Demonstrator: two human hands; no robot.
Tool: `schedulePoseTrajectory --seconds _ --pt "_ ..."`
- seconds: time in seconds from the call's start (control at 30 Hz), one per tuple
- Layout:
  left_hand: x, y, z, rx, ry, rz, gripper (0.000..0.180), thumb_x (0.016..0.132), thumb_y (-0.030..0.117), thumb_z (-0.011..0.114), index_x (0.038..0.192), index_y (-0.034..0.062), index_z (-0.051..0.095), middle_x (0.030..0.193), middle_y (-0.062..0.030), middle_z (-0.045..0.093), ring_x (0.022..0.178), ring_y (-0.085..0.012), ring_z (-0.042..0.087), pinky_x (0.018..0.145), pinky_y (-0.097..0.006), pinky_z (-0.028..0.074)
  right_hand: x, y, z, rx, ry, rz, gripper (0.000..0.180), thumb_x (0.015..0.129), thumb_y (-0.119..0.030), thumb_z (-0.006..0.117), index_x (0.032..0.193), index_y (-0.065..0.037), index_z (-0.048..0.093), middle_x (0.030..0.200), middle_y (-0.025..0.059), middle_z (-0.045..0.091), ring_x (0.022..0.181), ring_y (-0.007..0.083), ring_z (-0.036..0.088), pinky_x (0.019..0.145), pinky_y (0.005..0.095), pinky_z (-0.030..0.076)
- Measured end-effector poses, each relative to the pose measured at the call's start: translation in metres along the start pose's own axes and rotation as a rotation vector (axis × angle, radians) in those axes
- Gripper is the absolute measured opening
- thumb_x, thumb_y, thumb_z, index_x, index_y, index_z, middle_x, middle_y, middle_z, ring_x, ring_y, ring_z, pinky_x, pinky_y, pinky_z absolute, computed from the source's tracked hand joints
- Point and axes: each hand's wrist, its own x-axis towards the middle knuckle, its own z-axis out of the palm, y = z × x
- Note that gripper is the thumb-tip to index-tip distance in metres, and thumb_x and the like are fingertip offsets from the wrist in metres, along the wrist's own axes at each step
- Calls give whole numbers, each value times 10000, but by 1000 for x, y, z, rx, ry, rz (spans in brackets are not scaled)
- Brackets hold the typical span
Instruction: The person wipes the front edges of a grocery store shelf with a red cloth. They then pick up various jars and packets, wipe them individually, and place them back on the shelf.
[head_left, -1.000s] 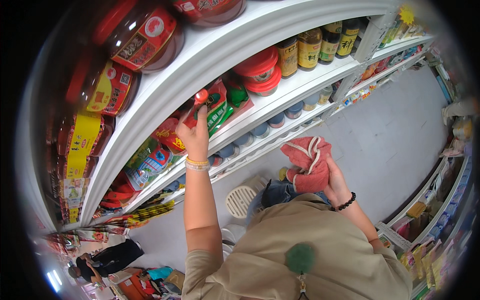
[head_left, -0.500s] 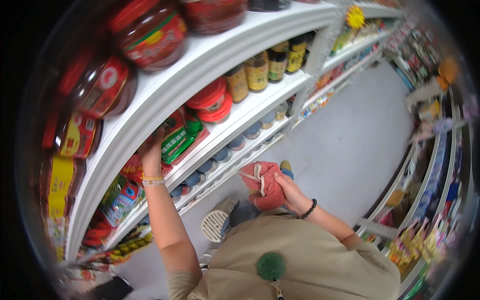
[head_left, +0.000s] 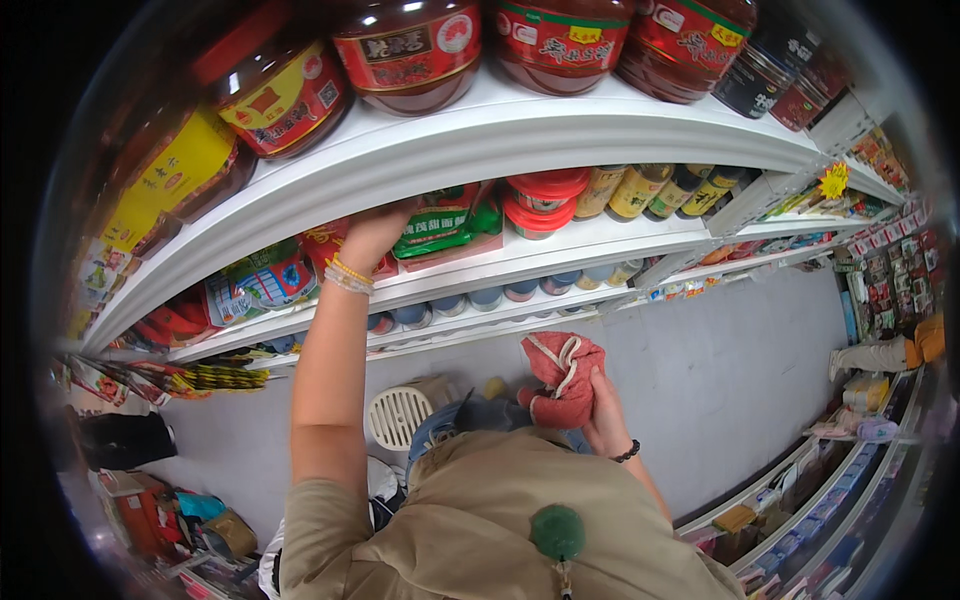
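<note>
My left hand [head_left: 378,232] reaches into the middle shelf, under the upper board. Its fingers are hidden by that board's edge, so what they touch does not show. On its right, close by, lies a green plastic food bag [head_left: 437,226]; a red packet [head_left: 327,246] is just to its left. Down in front of my body, my right hand [head_left: 604,418] is closed on a folded red cloth [head_left: 566,378] with a pale edging, held above the floor.
Big red-labelled jars [head_left: 408,52] line the upper shelf [head_left: 560,125]. Beyond the green bag stand stacked red-lidded tubs [head_left: 541,205] and yellow-labelled bottles [head_left: 640,192]. Blue-lidded jars [head_left: 486,298] fill a lower shelf. A pale slatted stool [head_left: 400,418] is on the floor near my legs.
The view has swung round, bringing more of the upper jars into sight. My left hand is still in the shelf beside the green bag, and my right hand keeps hold of the red cloth.
</note>
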Motion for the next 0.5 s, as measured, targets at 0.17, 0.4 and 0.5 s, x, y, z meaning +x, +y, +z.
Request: schedulePoseTrajectory --seconds 0.17,0.4,0.5 --pt "-17 10 -6 164 -43 -75 491 778 250 696 1183 8 558 1148 -212 610 1065 -357 581 924 -376 438 6 1 2 0 -11 -36 430 999 -322 425 1297 -13 449 1262 108 546 1136 215 544 989 372 427" --pt "-24 55 -8 629 -47 191 376 816 294 678 1099 55 613 971 -171 655 863 -363 616 777 -401 491 10 0 -7 -56 -68 55 441 998 -338 419 1292 -12 454 1256 108 552 1144 228 539 988 390 424" --pt "-26 41 -7 581 67 292 346 822 307 671 1055 56 620 871 -152 649 776 -347 614 724 -419 494 11 -4 -10 -52 -54 16 450 994 -349 424 1292 -12 453 1269 111 542 1150 230 534 990 392 423"
